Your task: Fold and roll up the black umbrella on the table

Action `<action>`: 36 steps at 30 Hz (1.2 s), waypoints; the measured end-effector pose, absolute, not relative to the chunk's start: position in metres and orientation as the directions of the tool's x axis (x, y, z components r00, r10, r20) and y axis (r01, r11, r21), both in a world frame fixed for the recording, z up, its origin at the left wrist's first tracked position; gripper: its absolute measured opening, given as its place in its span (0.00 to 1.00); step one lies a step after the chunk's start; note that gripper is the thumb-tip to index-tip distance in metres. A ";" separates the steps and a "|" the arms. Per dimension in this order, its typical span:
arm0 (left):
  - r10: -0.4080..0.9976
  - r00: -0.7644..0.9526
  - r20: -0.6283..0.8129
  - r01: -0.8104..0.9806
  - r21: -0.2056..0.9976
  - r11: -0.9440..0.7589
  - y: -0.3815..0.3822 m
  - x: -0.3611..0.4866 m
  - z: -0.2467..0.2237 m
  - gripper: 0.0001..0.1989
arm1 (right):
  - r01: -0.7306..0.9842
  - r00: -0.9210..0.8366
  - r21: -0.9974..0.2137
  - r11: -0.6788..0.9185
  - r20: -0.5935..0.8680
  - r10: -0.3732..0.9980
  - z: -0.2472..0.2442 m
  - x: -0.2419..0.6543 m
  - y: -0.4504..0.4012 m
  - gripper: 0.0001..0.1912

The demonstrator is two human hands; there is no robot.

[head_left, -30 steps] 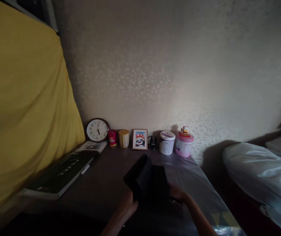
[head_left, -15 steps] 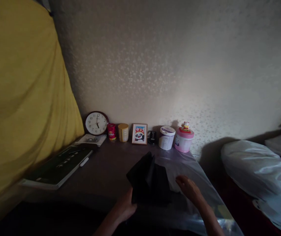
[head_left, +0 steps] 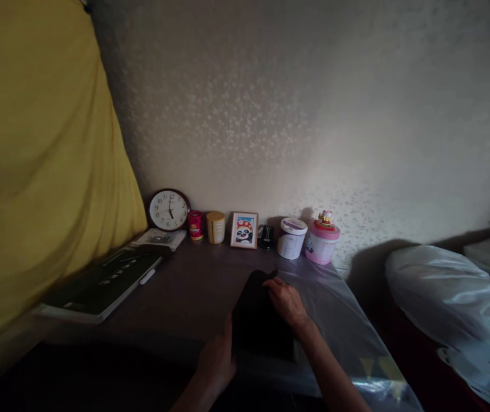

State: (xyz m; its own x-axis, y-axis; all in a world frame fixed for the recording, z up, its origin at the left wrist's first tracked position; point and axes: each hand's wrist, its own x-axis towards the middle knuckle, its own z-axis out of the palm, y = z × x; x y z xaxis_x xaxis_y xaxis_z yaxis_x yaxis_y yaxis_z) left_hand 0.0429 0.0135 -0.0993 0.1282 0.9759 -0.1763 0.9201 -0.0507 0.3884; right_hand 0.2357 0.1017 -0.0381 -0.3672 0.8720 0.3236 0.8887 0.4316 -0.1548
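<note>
A black, flat-sided folded thing [head_left: 262, 326] stands tilted above the near part of the table; it is too dark to tell whether it is cloth, card or a bag. At its lower left edge, my left hand [head_left: 219, 357] is closed, with the thumb up along the side and the fingers partly hidden. My right hand [head_left: 286, 300] pinches its upper right edge with fingertips together. Part of the top edge curls beside those fingers.
Along the wall stand a clock [head_left: 169, 210], a red can [head_left: 195, 225], a yellow-lidded jar [head_left: 216, 228], a panda picture frame [head_left: 243, 230], a small black object [head_left: 266, 237] and two tubs [head_left: 291, 238]. A green book [head_left: 103, 283] lies left, beside a yellow curtain [head_left: 47, 171].
My right hand has moved left and up from beside the black thing onto its upper edge. The spread black panels have come together into a narrower shape. My left hand keeps its hold.
</note>
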 end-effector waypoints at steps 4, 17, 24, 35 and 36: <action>0.985 0.098 -0.145 0.977 0.204 -0.067 0.014 0.046 -0.101 0.39 | 0.878 -0.314 -0.232 0.418 0.379 0.871 -0.038 0.219 0.117 0.15; 0.994 0.058 -0.089 0.998 0.044 -0.054 0.008 0.064 -0.102 0.31 | 0.903 -0.280 -0.203 0.379 0.391 0.877 -0.102 0.174 0.140 0.11; 0.995 0.100 -0.024 0.988 0.119 -0.096 -0.002 0.049 -0.106 0.26 | 0.890 -0.298 -0.206 0.407 0.414 0.860 -0.110 0.175 0.143 0.10; 0.928 0.330 -0.175 0.916 0.297 -0.270 0.028 0.048 -0.091 0.47 | 0.827 -0.375 -0.233 0.511 0.448 0.811 -0.104 0.178 0.135 0.14; 0.933 0.315 -0.175 0.921 0.294 -0.256 0.027 0.050 -0.094 0.47 | 0.791 -0.414 -0.241 0.562 0.465 0.782 -0.105 0.180 0.132 0.14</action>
